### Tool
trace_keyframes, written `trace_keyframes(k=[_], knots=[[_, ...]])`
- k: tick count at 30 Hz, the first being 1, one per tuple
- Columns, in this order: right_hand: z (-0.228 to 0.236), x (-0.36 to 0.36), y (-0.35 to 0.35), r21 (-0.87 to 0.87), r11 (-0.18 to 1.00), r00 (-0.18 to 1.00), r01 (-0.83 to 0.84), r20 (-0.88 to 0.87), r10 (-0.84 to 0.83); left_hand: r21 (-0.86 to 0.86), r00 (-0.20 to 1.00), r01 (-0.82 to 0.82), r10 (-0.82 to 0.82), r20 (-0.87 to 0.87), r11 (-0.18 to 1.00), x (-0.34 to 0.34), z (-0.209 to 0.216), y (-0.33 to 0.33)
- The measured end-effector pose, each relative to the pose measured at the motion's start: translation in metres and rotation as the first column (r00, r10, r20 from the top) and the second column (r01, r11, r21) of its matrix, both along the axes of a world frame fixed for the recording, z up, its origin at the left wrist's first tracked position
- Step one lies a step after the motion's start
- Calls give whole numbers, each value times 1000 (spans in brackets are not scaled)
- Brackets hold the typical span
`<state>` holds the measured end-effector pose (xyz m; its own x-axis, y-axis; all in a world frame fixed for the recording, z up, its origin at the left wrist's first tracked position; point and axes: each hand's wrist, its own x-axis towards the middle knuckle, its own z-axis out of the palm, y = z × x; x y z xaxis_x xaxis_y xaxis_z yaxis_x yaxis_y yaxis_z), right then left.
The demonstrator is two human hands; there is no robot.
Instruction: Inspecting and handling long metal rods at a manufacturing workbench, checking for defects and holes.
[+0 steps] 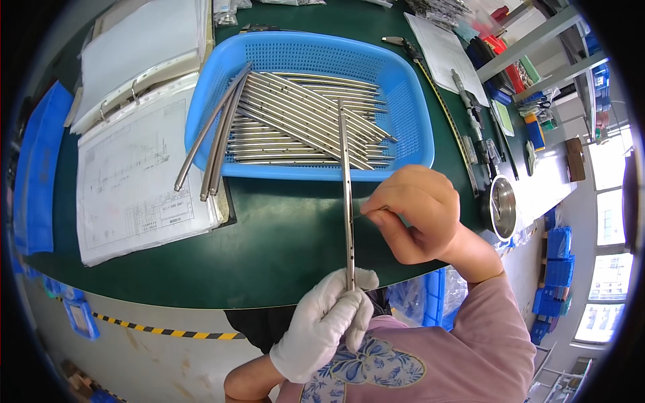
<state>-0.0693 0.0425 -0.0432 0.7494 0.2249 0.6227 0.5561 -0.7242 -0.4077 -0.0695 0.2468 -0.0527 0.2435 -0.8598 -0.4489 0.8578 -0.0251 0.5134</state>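
- The left hand (329, 316), in a white fabric glove, is clamped on the near end of a slim, straight, silver metal rod (347, 195) with small dark holes along its length.
- The rod's long axis points away from the body, its far end over a blue perforated plastic basket (306, 174).
- The bare right hand (418, 211) is just right of the rod, near mid-length, its pinch the nearer to the rod's middle; the left hand is below, at the end.
- The right thumb and forefinger are pressed together; a thin piece (357, 215) seems to reach from them to the rod, too small to identify.
- Inside the basket lies a pile of similar silver rods (306, 131), mostly crosswise; a few leaning rods (218, 144) hang over its left rim.
- Basket and an open paper binder (138, 181) rest on a dark green tabletop (275, 235).
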Motion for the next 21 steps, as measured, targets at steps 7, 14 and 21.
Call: trace_keyframes(k=[7,14,21], knots=[[-6,0,-2,36,999,1000,-22,-11,22,3,1000,-21,21,-22,1000,1,-2,-2],[-4,-2,-1,-34,999,998,-27,63,29,13,1000,-1,1,3,1000,1,2,-4],[-5,2,-2,-16,999,997,-36,63,37,5,999,-14,14,32,1000,2,-1,-4]])
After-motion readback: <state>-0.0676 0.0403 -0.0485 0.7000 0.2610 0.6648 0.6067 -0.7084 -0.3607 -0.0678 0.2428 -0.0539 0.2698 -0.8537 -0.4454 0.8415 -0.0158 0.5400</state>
